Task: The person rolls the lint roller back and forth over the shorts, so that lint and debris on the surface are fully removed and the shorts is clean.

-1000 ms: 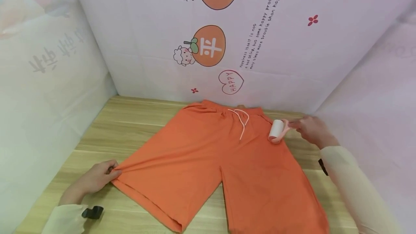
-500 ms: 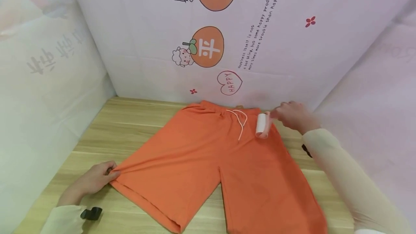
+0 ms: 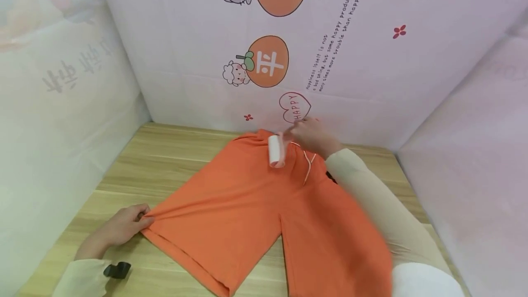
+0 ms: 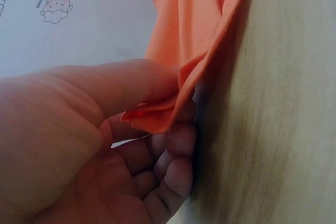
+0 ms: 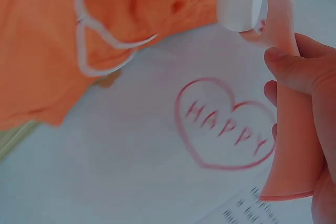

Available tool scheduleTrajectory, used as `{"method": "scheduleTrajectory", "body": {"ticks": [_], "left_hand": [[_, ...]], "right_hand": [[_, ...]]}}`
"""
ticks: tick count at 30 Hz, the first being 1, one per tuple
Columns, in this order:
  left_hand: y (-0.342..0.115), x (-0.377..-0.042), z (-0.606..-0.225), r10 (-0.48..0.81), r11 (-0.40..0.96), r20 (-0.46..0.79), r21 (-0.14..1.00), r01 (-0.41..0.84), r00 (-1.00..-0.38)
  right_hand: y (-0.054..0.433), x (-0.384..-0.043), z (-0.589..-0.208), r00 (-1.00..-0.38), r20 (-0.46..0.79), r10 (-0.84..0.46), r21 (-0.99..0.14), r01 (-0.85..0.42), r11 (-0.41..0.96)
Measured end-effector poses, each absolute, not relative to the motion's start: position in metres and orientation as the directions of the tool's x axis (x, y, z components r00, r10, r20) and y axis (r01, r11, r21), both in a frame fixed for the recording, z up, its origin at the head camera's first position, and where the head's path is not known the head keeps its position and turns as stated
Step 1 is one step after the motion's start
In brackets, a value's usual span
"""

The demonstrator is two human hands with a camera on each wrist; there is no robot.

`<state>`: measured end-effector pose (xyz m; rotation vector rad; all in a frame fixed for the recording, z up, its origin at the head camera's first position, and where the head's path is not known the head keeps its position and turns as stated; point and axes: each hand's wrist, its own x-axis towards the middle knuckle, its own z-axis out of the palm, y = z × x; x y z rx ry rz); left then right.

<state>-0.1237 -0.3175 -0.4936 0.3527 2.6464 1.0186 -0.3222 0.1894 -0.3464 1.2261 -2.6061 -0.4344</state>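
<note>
A pair of orange shorts (image 3: 231, 205) lies spread on the wooden table, waistband toward the back wall. My left hand (image 3: 123, 226) pinches the outer corner of the left leg's hem; in the left wrist view the folded hem (image 4: 163, 111) sits between thumb and curled fingers. My right hand (image 3: 311, 134) grips the pink handle (image 5: 296, 135) of a lint roller (image 3: 275, 150). Its white roll (image 5: 239, 1) is over the shorts just below the waistband, left of the white drawstring (image 3: 307, 166). The right forearm passes above the shorts' right leg and hides part of it.
The wooden table (image 3: 165, 150) is closed in by a printed white back wall (image 3: 189, 58) and pale side walls (image 3: 53, 127) on the left and right. The back wall rises right behind the waistband. Dark wrist straps (image 3: 117, 270) show at both cuffs.
My right hand has carried the lint roller leftward along the waistband, from the shorts' right edge past the drawstring. The left hand still pinches the hem corner in the same place.
</note>
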Motion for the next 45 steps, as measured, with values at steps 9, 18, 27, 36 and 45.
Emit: {"method": "scheduleTrajectory", "body": {"ticks": [9, 18, 27, 36, 45], "left_hand": [[-0.315, -0.122, -0.489, 0.313, 0.725, -0.177, 0.680, 0.114, -0.933], [-0.316, -0.120, -0.491, 0.322, 0.708, -0.176, 0.698, 0.113, -0.930], [-0.316, -0.121, -0.493, 0.319, 0.711, -0.172, 0.693, 0.115, -0.932], [-0.315, -0.122, -0.492, 0.316, 0.711, -0.160, 0.693, 0.121, -0.935], [-0.316, -0.121, -0.491, 0.307, 0.719, -0.176, 0.687, 0.107, -0.935]], "right_hand": [[0.105, -0.327, -0.353, -0.564, 0.013, -0.826, 0.374, -0.763, 0.527], [0.046, -0.319, -0.377, -0.573, -0.014, -0.819, 0.357, -0.768, 0.532], [0.025, -0.316, -0.396, -0.596, -0.038, -0.802, 0.351, -0.760, 0.547], [0.049, -0.334, -0.403, -0.663, 0.018, -0.748, 0.329, -0.703, 0.631], [0.095, -0.346, -0.406, -0.723, 0.036, -0.690, 0.293, -0.653, 0.699]]}}
